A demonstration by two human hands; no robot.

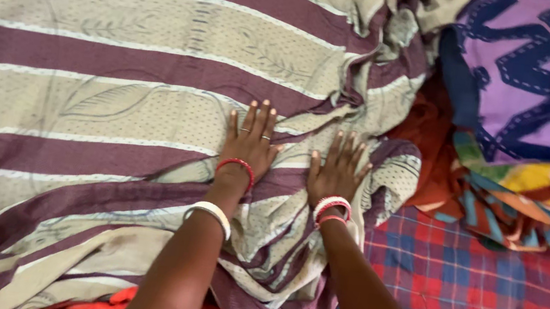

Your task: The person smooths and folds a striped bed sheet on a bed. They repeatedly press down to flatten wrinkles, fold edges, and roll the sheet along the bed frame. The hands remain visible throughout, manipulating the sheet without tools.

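Note:
A large striped cloth (pixel 108 76) in beige and maroon, with faint leaf patterns, is spread over most of the view and bunches into folds at its right edge. My left hand (pixel 249 138) lies flat on it, fingers apart, with rings and red and white bangles on the wrist. Close beside it, my right hand (pixel 337 170) also presses flat on the cloth near the crumpled edge, with red and white bangles at the wrist. Neither hand holds anything.
A red and blue checked sheet (pixel 483 295) covers the surface at lower right. A purple and dark blue patterned cloth (pixel 547 77), a rust-orange cloth (pixel 432 147) and a multicoloured cloth (pixel 537 203) are piled at upper right. Orange fabric (pixel 121 301) shows at the bottom.

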